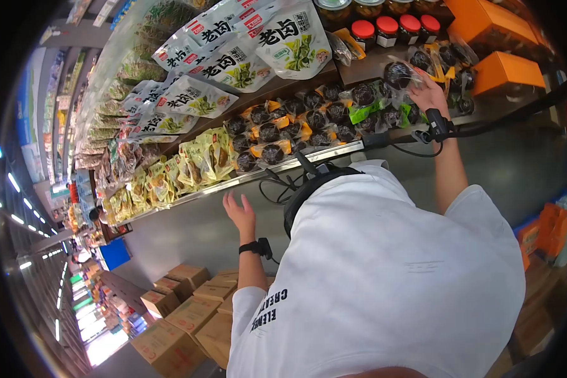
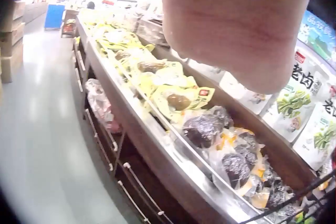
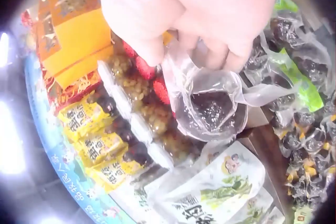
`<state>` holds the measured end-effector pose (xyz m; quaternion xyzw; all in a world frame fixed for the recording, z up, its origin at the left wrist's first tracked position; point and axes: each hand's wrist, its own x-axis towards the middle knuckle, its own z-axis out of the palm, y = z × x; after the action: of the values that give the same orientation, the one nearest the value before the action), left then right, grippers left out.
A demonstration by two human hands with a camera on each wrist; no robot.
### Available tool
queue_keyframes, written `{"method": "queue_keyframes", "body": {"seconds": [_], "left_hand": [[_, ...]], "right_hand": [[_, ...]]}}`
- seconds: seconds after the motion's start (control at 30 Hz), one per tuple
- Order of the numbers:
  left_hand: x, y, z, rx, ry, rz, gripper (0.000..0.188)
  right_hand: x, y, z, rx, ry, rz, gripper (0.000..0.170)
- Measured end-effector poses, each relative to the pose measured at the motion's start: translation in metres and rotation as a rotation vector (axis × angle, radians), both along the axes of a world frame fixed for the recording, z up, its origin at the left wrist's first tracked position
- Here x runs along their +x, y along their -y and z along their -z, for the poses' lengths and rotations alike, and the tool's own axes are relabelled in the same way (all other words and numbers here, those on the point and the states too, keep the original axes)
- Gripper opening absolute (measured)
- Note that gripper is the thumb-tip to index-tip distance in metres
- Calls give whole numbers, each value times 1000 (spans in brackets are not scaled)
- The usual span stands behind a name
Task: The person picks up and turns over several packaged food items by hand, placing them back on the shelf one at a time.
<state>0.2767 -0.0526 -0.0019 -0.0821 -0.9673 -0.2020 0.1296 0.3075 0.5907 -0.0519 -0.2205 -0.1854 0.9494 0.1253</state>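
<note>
My right hand (image 1: 429, 94) pinches the edge of a clear plastic pack (image 1: 397, 75) holding a dark, round, wrinkled food. In the right wrist view the pack (image 3: 210, 106) hangs below the curled fingers (image 3: 239, 61), above the shelf goods. Rows of similar dark round packs (image 1: 268, 132) with orange labels lie on the shelf, some with green labels (image 1: 363, 114). My left hand (image 1: 240, 214) is held off the shelf's front edge, its fingers spread and holding nothing. Yellow packs (image 1: 198, 157) lie on the shelf nearest to it.
White pouches (image 1: 296, 41) with black characters stand behind the dark packs. Red-lidded jars (image 1: 386, 28) and orange boxes (image 1: 507, 72) are at the right. A metal-edged shelf front (image 1: 302, 159) runs along the display. Cardboard boxes (image 1: 170, 346) are stacked on the floor behind.
</note>
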Motion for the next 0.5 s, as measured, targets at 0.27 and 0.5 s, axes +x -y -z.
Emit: {"method": "queue_keyframes", "body": {"seconds": [0.27,0.5], "left_hand": [[-72,-57,-108,36,-70,427,66],[-55,-128,-177,15,-270,831,73]], "right_hand": [[-45,121,-116,202,-165,-577,31],[-68,256,-179,333,-67,-778,33]]}}
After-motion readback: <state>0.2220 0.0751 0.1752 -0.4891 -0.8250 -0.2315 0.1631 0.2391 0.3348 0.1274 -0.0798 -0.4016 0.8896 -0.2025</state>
